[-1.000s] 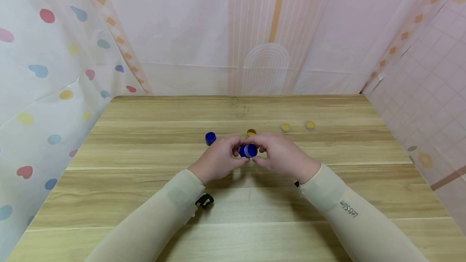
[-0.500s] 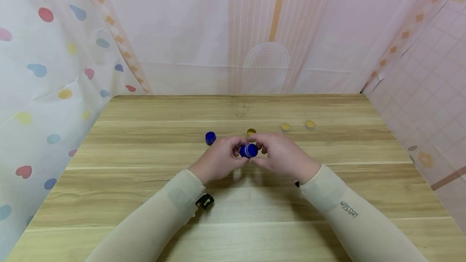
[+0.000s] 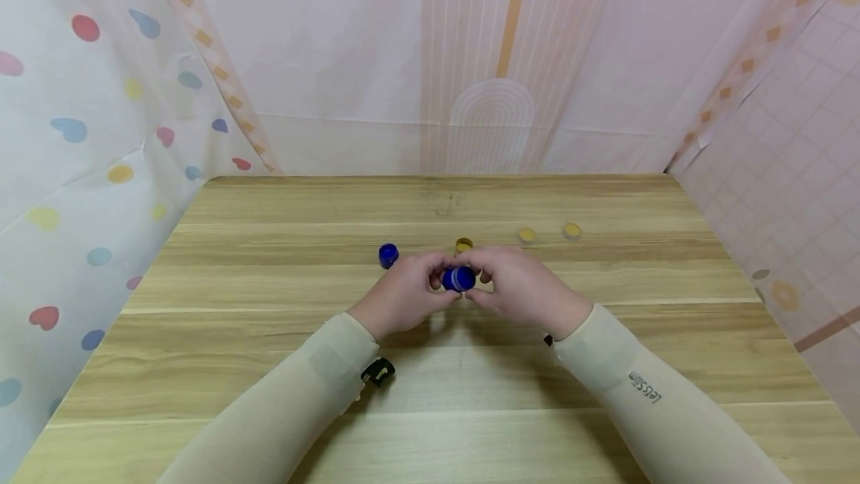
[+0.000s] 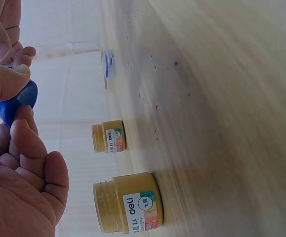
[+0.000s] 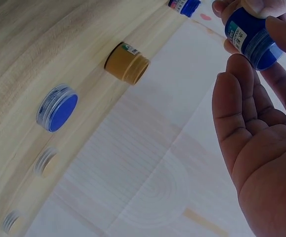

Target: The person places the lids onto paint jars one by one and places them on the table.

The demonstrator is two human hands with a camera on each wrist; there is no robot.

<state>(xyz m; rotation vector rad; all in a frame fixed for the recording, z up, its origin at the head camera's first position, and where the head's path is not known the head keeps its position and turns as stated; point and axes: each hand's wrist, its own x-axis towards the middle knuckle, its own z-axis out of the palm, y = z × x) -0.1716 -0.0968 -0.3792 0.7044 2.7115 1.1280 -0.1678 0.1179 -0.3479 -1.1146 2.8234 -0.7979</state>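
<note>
In the head view, my left hand [image 3: 406, 290] grips a small blue paint jar [image 3: 452, 279] above the table. It lies tilted, its lid end turned to the right. My right hand [image 3: 520, 282] has its thumb and fingers around the lid end [image 5: 267, 53]; its lower fingers stretch out below the jar in the right wrist view. Past the left hand stands an open blue paint jar [image 3: 388, 255]. An open yellow paint jar [image 3: 463, 245] is just beyond the hands. In the left wrist view two yellow jars show, a nearer one [image 4: 128, 202] and a farther one [image 4: 108, 137].
Two yellow lids [image 3: 527, 234] [image 3: 572, 231] lie at the back right of the wooden table [image 3: 302, 200]. A blue lid [image 5: 56, 108] rests on the table in the right wrist view, hidden by my right hand in the head view. Printed cloth hangs behind and at both sides.
My right thumb and fingers closed in on the lid end half a second ago and now sit slightly apart again. The left hand and jar stay nearly in place.
</note>
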